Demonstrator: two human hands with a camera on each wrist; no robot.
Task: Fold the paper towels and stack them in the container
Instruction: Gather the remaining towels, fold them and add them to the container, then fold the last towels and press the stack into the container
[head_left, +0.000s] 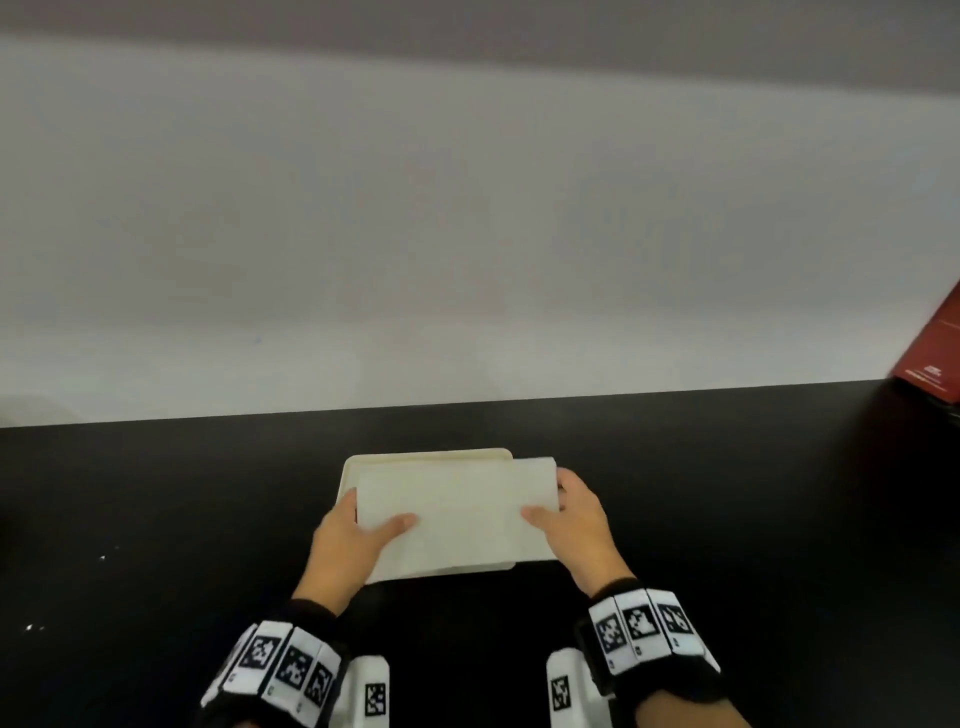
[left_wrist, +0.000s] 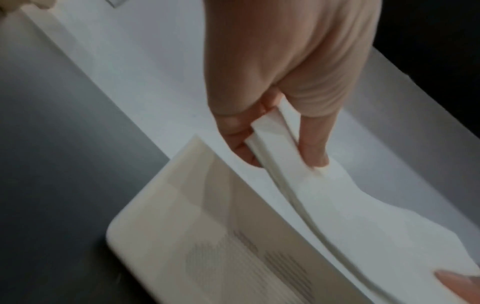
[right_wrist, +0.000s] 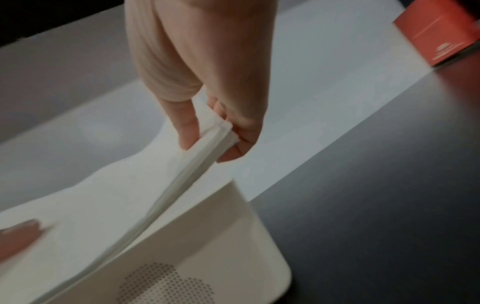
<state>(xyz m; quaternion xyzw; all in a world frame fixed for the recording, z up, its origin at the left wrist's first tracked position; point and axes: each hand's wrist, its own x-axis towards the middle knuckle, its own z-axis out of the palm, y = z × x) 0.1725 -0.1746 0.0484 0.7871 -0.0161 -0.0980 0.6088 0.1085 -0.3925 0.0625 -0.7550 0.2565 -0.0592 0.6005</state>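
Both hands hold a folded paper towel stack over the cream container on the black counter.

In the lower middle of the head view the left hand (head_left: 349, 540) pinches the left end of the folded paper towels (head_left: 447, 512), thumb on top and fingers underneath; the right hand (head_left: 571, 514) pinches the right end the same way; each grip is closed on the stack; the towels lie flat above the container (head_left: 363, 460), their right end jutting past its rim; the container floor shows a dotted pattern; a red box (head_left: 932, 353) stands on the counter (head_left: 156, 519) at the right edge.
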